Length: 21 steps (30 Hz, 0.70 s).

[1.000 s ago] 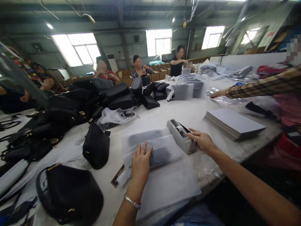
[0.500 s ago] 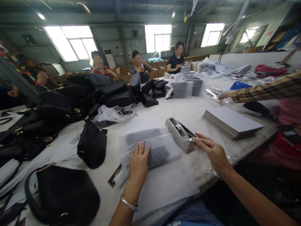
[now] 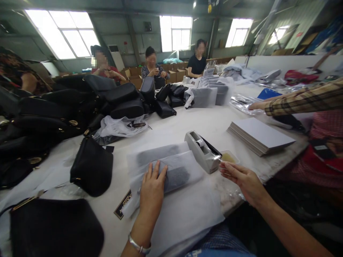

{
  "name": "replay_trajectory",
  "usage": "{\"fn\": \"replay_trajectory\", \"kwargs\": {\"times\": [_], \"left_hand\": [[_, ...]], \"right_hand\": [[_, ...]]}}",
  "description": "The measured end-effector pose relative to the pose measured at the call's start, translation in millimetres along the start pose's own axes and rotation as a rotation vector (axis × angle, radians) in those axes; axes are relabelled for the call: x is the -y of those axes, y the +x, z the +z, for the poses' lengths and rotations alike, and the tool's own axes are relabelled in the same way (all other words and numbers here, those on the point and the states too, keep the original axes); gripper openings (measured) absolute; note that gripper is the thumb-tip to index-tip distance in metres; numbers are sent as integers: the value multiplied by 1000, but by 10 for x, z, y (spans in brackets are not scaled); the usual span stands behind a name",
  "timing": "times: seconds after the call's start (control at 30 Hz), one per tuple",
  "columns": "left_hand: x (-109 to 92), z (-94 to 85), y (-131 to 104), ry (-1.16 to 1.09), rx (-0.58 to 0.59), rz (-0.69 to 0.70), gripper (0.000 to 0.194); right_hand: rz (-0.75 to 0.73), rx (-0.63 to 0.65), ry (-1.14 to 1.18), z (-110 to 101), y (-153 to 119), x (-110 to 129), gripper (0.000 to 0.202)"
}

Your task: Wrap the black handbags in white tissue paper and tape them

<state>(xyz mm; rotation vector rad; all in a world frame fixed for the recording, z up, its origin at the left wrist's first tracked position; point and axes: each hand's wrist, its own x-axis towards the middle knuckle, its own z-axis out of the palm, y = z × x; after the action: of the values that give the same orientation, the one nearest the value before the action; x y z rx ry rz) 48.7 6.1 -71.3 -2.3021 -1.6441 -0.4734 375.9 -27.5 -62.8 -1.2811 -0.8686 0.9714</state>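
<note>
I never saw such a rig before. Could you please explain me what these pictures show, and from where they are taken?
There is no machine here: a person works with two bare hands. One camera, worn on the head, looks forward and down.

The left hand lies flat on a bundle wrapped in thin, whitish material. The right hand pinches clear tape at the near end of a grey tape dispenser.

On the white table there are also black bags, mostly piled at the left, and a stack of boards at the right. The plaid sleeve belongs to another person.
</note>
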Motion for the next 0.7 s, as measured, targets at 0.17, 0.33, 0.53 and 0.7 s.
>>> {"fn": "replay_trajectory", "kwargs": {"times": [0.17,0.33,0.53,0.7], "left_hand": [[-2,-18,4,-5,-4,-3,45],[2,-21,10,-12,-1,-4,44],[6,-15,11,-32,2,-3,44],[9,3,7,-54,-4,-10,45]], "right_hand": [[89,22,12,-3,101,-216,41],[-124,-63,-389,-86,252,-358,44],[-697,143,-871,-340,174,-110,26],[-953,581,-991,88,293,465,27]]}}
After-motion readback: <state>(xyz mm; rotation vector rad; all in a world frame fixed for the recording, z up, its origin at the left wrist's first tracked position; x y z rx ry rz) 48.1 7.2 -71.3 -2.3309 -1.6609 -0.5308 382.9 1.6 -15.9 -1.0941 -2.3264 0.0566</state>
